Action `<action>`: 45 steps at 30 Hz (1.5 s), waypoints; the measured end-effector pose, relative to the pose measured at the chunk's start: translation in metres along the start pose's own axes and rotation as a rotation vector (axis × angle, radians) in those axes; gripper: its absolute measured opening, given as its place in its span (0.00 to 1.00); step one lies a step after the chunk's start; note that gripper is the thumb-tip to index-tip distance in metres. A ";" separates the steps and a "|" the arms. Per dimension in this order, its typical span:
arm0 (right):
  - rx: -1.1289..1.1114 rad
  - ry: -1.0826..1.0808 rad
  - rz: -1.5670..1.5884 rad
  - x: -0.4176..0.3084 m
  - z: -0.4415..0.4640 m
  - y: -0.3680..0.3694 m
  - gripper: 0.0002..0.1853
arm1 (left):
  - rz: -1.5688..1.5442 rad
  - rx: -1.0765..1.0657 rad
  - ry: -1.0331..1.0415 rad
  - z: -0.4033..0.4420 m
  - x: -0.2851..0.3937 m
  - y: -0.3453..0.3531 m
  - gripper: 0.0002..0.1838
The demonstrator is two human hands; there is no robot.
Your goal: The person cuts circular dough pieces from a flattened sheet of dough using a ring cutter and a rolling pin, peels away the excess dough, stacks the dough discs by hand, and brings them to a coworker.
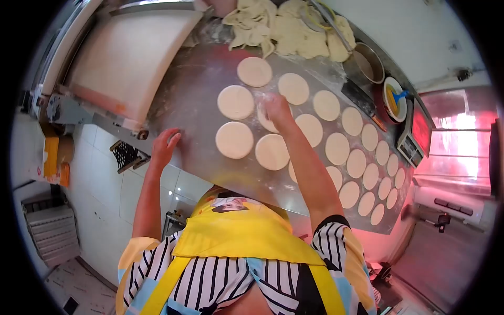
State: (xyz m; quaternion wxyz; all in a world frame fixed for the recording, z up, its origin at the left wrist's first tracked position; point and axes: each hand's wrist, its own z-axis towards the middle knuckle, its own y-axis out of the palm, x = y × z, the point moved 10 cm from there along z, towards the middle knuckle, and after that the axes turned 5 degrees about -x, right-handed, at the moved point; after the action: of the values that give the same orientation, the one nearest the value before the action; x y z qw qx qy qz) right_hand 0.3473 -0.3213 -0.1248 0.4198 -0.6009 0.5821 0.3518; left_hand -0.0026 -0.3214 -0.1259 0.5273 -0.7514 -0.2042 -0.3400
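I see the operator's right hand [276, 109] at the upper center of the frame, directly over 1 dough disc [266, 122], which it partly hides. The fingers are bent and blurred; I cannot tell whether they pinch or press the dough. The left hand [166, 144] is at the left of center, beside the near edge of the metal table [194, 86], fingers loosely curved, thumb apart.

The other discs [234, 140] lie flat in rows from the center to the right of the frame. At top center, a heap of dough [299, 34] sits on the table. To its right are 1 metal pot [370, 64], 1 knife [359, 96] and 1 bowl [389, 86]. Upper left: 1 machine with a wide pale bed [131, 58].
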 end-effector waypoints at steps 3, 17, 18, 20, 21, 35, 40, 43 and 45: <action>-0.055 0.021 -0.223 0.032 -0.027 0.024 0.09 | -0.050 -0.002 0.000 -0.011 -0.025 -0.009 0.16; 0.835 0.196 0.326 0.214 -0.335 -0.264 0.07 | -0.015 -0.173 0.284 0.043 0.087 0.053 0.13; 0.943 0.290 0.207 0.222 -0.363 -0.297 0.07 | -0.036 -0.186 0.286 0.042 0.103 0.063 0.13; 1.025 0.280 0.113 0.257 -0.418 -0.360 0.06 | 0.069 -0.236 0.328 0.036 0.133 0.084 0.13; 1.104 0.205 0.130 0.280 -0.448 -0.400 0.06 | 0.066 -0.262 0.340 0.038 0.137 0.096 0.13; 1.081 0.135 0.499 0.326 -0.462 -0.452 0.05 | 0.159 -0.365 0.371 0.029 0.250 0.197 0.14; 0.689 0.046 0.041 0.254 -0.312 -0.395 0.06 | -0.005 -0.298 0.209 0.042 0.172 0.163 0.14; 0.349 0.049 0.042 0.171 -0.173 -0.277 0.06 | -0.024 -0.249 0.131 0.038 0.162 0.130 0.15; 0.043 -0.121 -0.151 0.115 -0.099 -0.171 0.08 | -0.096 -0.200 0.119 0.041 0.122 0.108 0.15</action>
State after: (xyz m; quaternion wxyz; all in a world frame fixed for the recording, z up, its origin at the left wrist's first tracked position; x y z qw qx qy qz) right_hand 0.5199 -0.4631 -0.1739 0.4923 -0.6116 0.5164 0.3420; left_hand 0.1651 -0.3286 -0.1168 0.4440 -0.7681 -0.1733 -0.4277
